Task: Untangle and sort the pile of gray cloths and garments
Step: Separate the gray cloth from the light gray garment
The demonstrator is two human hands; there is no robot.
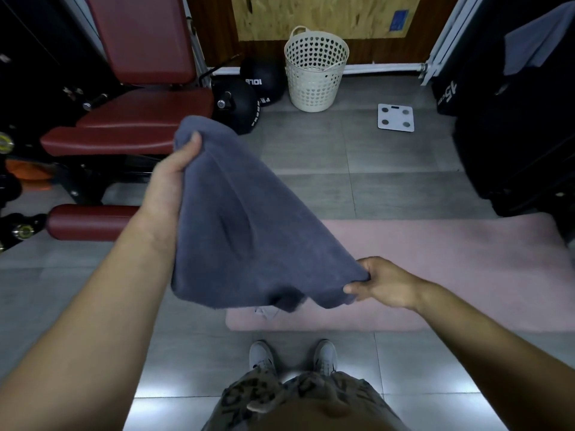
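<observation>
As left hand point(173, 177), right hand point(385, 284) hold one gray cloth point(242, 219) | one basket point(315, 76)

Rear black ball point(263, 77): pale characters reading roughly "10LB"; lower on it a word starts "FE" and is then cut off. It lies at the far edge of the floor, just beside the white basket point(315, 73).
Front black ball point(236, 107): pale lettering curves along its right rim, too blurred to read.
Black bag point(448, 94): a large tilted white "45" with illegible smaller print beside it, at the floor's right edge.
Blue label point(399, 20): on the wooden board point(311, 14) against the far wall; print unreadable.
Patterned shorts point(295, 396): pale letter-like marks, none legible.
</observation>
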